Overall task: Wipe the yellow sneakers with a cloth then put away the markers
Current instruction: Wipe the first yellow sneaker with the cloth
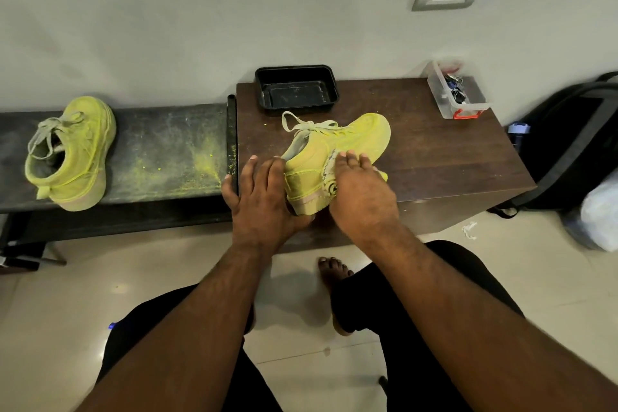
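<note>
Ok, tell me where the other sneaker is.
In the head view the other sneaker sits on the dark bench at far left, apart from the hands, with yellow dust between it and the brown table.

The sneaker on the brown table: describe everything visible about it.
The yellow sneaker lies tilted on its side on the brown table, toe toward the wall and heel toward the person. It looks like fabric, with pale loose laces and a thick tan sole. The left hand holds its heel; the right hand presses a pale cloth on its side.
</note>
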`<action>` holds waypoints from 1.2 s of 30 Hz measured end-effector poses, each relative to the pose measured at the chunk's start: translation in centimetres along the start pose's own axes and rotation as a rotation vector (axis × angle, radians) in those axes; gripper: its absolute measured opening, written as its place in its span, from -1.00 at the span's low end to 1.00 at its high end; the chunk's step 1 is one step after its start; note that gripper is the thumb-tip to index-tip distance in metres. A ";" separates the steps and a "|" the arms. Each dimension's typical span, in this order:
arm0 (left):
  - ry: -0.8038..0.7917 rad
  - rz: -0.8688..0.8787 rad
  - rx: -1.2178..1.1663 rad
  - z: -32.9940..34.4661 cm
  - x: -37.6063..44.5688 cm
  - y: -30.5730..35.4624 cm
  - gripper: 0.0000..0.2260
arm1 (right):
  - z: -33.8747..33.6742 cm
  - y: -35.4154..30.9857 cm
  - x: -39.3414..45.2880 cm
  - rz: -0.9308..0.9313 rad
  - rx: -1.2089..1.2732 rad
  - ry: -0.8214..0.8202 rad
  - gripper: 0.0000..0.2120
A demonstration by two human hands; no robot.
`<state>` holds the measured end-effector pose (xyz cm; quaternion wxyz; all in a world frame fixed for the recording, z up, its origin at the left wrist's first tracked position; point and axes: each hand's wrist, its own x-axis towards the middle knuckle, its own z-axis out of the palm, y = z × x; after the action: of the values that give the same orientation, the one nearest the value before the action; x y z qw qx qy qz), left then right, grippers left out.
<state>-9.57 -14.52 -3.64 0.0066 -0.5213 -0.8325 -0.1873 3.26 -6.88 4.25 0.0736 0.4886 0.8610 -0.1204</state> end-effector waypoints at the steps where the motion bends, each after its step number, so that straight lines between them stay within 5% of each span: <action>1: 0.003 0.004 0.010 0.1 0.0 0.0 -0.07 | -0.1 0.6 0.8 0.039 -0.013 0.026 -0.33; 7: 0.026 0.016 0.014 0.1 0.0 0.0 -0.07 | -0.9 2.9 3.4 0.149 -0.025 0.098 -0.34; 14: -0.039 -0.036 -0.045 -0.5 0.6 -0.4 -0.10 | 1.0 -1.0 -1.4 -0.263 -0.112 0.011 -0.23; 21: -0.004 -0.010 -0.032 -0.7 0.5 -0.6 -0.08 | -1.1 4.7 2.6 0.083 -0.062 0.077 -0.25; 30: -0.046 -0.020 -0.026 -0.8 0.6 -0.9 -0.09 | 1.5 -0.2 -1.5 -0.169 0.004 -0.016 -0.21; 36: -0.033 -0.019 -0.004 -1.0 0.3 -1.1 -0.08 | -0.6 3.7 3.3 0.137 0.048 0.115 -0.32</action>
<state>-10.82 -14.97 -2.95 -0.0099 -0.5164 -0.8371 -0.1803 4.77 -2.15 3.57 0.0204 0.5540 0.8253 -0.1074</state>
